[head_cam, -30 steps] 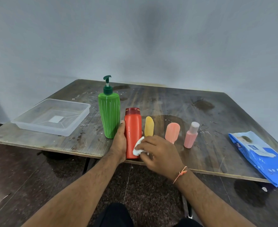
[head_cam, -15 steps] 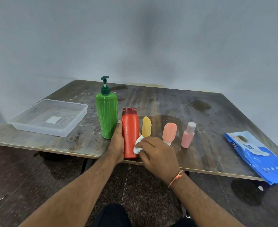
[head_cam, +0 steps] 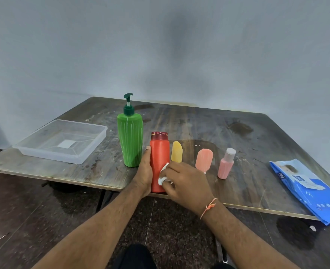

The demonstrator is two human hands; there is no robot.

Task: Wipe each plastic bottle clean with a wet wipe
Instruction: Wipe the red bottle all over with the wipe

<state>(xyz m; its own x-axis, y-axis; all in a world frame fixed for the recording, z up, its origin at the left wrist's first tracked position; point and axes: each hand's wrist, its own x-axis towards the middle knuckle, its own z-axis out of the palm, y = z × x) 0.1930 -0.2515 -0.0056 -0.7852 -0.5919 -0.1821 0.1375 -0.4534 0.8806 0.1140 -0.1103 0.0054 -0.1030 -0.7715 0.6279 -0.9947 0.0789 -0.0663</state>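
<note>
My left hand [head_cam: 144, 172] is gripping the red bottle [head_cam: 159, 158]; my right hand [head_cam: 187, 182] is pinching a wet wipe [head_cam: 163, 174], mostly hiding it.

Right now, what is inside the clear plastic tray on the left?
The clear plastic tray holds no loose item that I can see; only a white square patch shows at its bottom, and whether that lies inside or beneath cannot be told. The bottles stand outside it.

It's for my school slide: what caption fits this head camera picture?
Left hand steadies the red bottle while the right hand rubs it with a wet wipe.
</note>
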